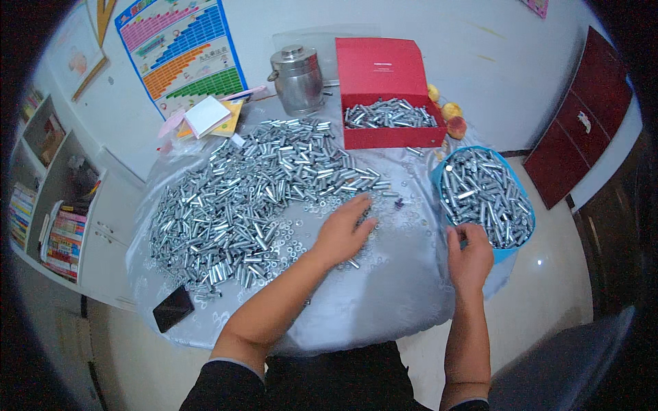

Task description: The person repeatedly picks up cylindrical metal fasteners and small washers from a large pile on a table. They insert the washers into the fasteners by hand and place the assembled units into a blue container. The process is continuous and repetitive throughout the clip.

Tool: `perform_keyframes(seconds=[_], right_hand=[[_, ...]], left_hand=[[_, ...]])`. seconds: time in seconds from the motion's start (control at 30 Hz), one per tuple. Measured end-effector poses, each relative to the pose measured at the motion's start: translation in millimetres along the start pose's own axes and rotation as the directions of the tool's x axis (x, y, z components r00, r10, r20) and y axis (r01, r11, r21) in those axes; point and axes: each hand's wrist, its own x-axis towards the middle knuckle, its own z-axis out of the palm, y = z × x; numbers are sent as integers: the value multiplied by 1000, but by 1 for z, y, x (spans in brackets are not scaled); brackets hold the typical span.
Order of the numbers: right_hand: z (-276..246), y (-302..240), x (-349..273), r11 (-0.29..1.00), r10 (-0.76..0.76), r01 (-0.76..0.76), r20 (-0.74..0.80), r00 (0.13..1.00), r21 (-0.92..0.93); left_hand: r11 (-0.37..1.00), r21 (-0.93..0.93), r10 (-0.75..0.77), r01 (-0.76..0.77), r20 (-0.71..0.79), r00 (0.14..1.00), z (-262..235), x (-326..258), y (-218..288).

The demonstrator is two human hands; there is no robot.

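A large heap of short silvery metal tubes point(233, 185) spreads over the left half of the cloth-covered table, with many small flat washers point(291, 246) along its near edge. My left hand point(345, 231) lies low over the table at the heap's right end, palm down, fingers stretched out and thumb apart. Beside the near-left rim of a blue basket point(505, 254), my right hand point(471, 257) is closed, thumb and forefinger curled together. What it pinches, if anything, is too small to tell. More metal tubes point(486, 195) fill the basket.
A red box point(394, 140) with its lid up holds further tubes at the back. Left of it stands a steel canister point(298, 82). Papers point(207, 116) lie behind the heap. A black phone point(173, 309) rests at the near-left table edge. Round fruit point(452, 111) sits behind the basket.
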Motion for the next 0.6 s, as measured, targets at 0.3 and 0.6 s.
perform_keyframes(seconds=[0.3,0.6], right_hand=[[91,-73,-2,976,-179,133,292,940,170],[192,-146,6,915,-362,261,340,868,308]], left_hand=[[914,-214,-393,344,-256,883,-101,-70,-56],[881,-356,-452,313,-431,781,-120,-78,-66]])
